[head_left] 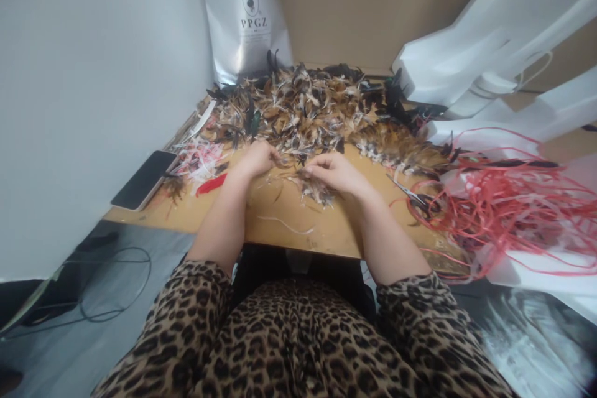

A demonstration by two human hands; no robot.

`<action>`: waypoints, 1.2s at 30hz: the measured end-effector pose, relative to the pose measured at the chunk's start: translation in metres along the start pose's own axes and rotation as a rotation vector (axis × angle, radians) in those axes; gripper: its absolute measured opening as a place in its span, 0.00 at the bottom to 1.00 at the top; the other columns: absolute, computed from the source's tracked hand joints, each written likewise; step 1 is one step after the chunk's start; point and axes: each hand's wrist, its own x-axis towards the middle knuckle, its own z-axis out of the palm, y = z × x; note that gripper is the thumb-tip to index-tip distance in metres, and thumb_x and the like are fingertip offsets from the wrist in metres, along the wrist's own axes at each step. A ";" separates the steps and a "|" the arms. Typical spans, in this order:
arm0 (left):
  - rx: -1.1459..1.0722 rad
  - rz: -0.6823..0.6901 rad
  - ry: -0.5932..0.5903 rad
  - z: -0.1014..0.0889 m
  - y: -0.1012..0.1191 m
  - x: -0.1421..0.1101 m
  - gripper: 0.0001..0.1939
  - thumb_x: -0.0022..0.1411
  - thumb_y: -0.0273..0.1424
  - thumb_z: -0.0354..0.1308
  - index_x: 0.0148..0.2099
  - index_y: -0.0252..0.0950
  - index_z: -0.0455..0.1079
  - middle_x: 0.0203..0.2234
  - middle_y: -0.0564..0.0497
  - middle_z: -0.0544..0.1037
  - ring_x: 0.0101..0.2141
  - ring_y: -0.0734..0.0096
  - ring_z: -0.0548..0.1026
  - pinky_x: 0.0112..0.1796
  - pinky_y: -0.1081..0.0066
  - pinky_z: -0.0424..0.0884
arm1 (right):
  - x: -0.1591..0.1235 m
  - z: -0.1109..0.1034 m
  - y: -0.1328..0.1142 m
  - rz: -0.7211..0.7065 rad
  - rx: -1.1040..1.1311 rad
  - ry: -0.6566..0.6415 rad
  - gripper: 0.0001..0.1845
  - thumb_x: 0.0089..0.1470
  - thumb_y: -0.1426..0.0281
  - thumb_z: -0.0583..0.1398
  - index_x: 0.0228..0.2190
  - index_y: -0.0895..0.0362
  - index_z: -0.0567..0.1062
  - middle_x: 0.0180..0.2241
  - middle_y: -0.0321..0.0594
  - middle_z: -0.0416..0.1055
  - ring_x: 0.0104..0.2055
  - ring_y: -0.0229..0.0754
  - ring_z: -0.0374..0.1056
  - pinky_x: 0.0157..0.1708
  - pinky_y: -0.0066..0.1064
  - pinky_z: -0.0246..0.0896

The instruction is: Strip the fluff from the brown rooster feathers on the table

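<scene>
My left hand (259, 158) is closed at the near edge of a large heap of brown, black and white feathers (298, 109), its fingertips pinched on a small brown feather (281, 161). Across from it, my right hand (336, 171) has thumb and index finger pressed together on what looks like a feather, mostly hidden by the fingers. Beneath the right hand lies a small tuft of feathers (317, 191) on the yellow-brown tabletop (280, 224). A white strand (284, 224) rests nearer the table's front edge.
Scissors (415, 194) lie right of my hands, beside tangled pink-red plastic strips (513, 199). To the left are a phone (144, 180), a red piece (212, 184) and pale strip scraps (200, 155). A silvery bag (252, 18) stands behind the heap; a row of bundled feathers (405, 146) lies right.
</scene>
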 end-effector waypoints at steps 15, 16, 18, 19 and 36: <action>-1.023 -0.226 0.137 0.012 0.033 -0.002 0.21 0.32 0.34 0.75 0.29 0.32 0.73 0.21 0.55 0.74 0.22 0.80 0.71 0.28 0.77 0.67 | 0.037 0.014 -0.003 -0.092 0.117 0.352 0.14 0.43 0.61 0.64 0.29 0.60 0.79 0.28 0.38 0.75 0.29 0.35 0.65 0.35 0.29 0.59; -1.033 -0.219 0.143 0.016 0.032 -0.003 0.21 0.32 0.34 0.75 0.29 0.32 0.73 0.20 0.55 0.74 0.22 0.80 0.71 0.27 0.77 0.67 | 0.040 0.016 -0.006 -0.078 0.084 0.332 0.14 0.43 0.62 0.64 0.29 0.60 0.79 0.28 0.38 0.75 0.29 0.35 0.65 0.35 0.29 0.59; -1.038 -0.190 0.143 0.023 0.031 -0.004 0.20 0.33 0.35 0.75 0.28 0.32 0.73 0.19 0.56 0.74 0.20 0.81 0.70 0.26 0.78 0.66 | 0.048 0.022 -0.010 -0.041 0.032 0.286 0.14 0.41 0.61 0.65 0.27 0.60 0.79 0.24 0.36 0.73 0.26 0.34 0.62 0.32 0.29 0.57; -1.034 -0.171 0.139 0.026 0.030 -0.005 0.19 0.34 0.35 0.74 0.28 0.32 0.73 0.19 0.56 0.74 0.20 0.81 0.70 0.26 0.78 0.66 | 0.052 0.026 -0.010 -0.025 0.030 0.269 0.13 0.41 0.62 0.65 0.25 0.60 0.78 0.22 0.35 0.72 0.25 0.33 0.61 0.30 0.28 0.55; -0.474 0.053 0.638 -0.007 -0.003 0.007 0.12 0.47 0.28 0.65 0.37 0.34 0.77 0.32 0.50 0.80 0.34 0.74 0.76 0.37 0.75 0.70 | 0.059 -0.017 0.022 -0.077 0.869 0.535 0.22 0.31 0.61 0.72 0.24 0.56 0.68 0.19 0.28 0.67 0.17 0.27 0.55 0.16 0.21 0.45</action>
